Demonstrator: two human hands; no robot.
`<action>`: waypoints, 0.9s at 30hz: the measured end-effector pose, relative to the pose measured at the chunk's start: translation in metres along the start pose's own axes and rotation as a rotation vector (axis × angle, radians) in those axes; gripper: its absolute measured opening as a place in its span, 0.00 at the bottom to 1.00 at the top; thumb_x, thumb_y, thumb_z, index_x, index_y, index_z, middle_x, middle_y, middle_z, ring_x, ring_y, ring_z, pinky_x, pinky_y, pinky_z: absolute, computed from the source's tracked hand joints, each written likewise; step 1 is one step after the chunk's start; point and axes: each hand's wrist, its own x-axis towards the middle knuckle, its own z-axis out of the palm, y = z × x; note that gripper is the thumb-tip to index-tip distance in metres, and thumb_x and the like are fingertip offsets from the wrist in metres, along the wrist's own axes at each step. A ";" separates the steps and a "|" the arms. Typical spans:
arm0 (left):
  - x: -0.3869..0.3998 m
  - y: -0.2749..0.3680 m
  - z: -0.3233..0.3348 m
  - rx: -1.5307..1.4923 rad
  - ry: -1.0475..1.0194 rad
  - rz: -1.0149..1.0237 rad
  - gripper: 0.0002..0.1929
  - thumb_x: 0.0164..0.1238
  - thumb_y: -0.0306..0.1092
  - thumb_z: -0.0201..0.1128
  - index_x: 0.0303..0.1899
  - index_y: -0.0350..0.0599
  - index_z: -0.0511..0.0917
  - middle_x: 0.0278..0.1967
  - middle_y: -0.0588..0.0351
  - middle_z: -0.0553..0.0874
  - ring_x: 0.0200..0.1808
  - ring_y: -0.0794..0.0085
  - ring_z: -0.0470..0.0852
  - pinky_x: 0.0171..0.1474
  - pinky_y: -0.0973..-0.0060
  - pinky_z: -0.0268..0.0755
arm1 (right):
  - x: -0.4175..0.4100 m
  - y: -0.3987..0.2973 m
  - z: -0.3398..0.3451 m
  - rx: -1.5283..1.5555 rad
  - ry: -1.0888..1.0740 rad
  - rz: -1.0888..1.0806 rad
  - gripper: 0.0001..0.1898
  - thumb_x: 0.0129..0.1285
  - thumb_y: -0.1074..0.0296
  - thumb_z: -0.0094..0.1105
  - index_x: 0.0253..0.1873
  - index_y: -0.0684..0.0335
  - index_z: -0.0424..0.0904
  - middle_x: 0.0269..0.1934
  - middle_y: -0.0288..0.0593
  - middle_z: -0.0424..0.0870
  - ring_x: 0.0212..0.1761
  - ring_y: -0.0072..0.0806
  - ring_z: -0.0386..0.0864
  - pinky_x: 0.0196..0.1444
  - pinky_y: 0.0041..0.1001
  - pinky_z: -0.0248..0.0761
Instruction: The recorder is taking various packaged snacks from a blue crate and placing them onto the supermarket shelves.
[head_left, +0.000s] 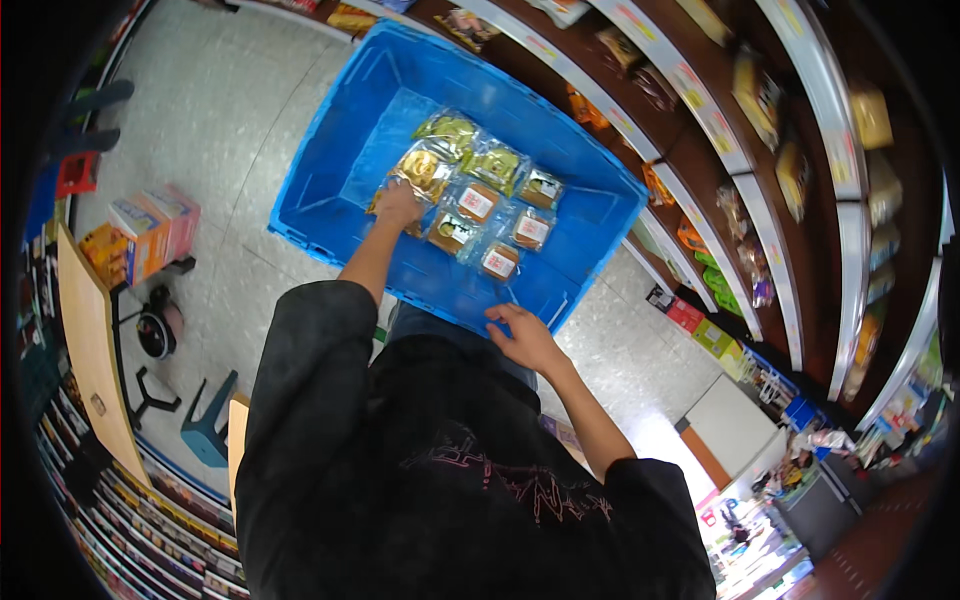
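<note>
A large blue plastic crate (322, 180) lies in front of me with its top uncovered. My left hand (399, 206) reaches into it, fingers at the clear-wrapped yellow baked goods (422, 169) on the left; the fingertips are hard to make out, so I cannot tell whether they grip a pack. Two green-tinted wrapped packs (493, 163) lie farther in. To their right and nearer me sit several small brown cakes (477, 201) in clear wrappers with white labels. At the crate's near rim, my right hand (521, 337) holds nothing, its fingers apart.
Curved-looking store shelves (705, 112) with packaged snacks run along the right, close to the crate. On the left are a wooden table (101, 360), orange and pink cartons (154, 225) and a teal stool (208, 424). A white box-like unit (731, 420) stands at lower right.
</note>
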 end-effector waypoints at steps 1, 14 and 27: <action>0.010 -0.003 -0.001 -0.008 -0.015 -0.062 0.36 0.51 0.45 0.61 0.60 0.35 0.61 0.59 0.39 0.67 0.57 0.47 0.71 0.60 0.61 0.65 | 0.017 -0.002 0.002 0.041 -0.029 0.018 0.13 0.59 0.67 0.54 0.47 0.63 0.74 0.41 0.49 0.80 0.45 0.43 0.78 0.47 0.37 0.71; 0.059 -0.082 0.024 -0.297 -0.066 -0.447 0.44 0.44 0.45 0.67 0.63 0.37 0.55 0.62 0.46 0.63 0.64 0.55 0.62 0.64 0.61 0.57 | 0.262 0.032 0.056 0.814 -0.058 0.705 0.21 0.64 0.64 0.49 0.58 0.68 0.64 0.50 0.48 0.73 0.49 0.36 0.74 0.50 0.32 0.69; 0.067 -0.069 0.028 -0.180 -0.190 -0.431 0.38 0.43 0.49 0.67 0.58 0.40 0.67 0.59 0.44 0.70 0.63 0.58 0.67 0.63 0.62 0.58 | 0.345 0.054 0.100 1.026 0.230 0.894 0.13 0.53 0.57 0.68 0.31 0.56 0.73 0.20 0.29 0.65 0.20 0.18 0.62 0.23 0.19 0.58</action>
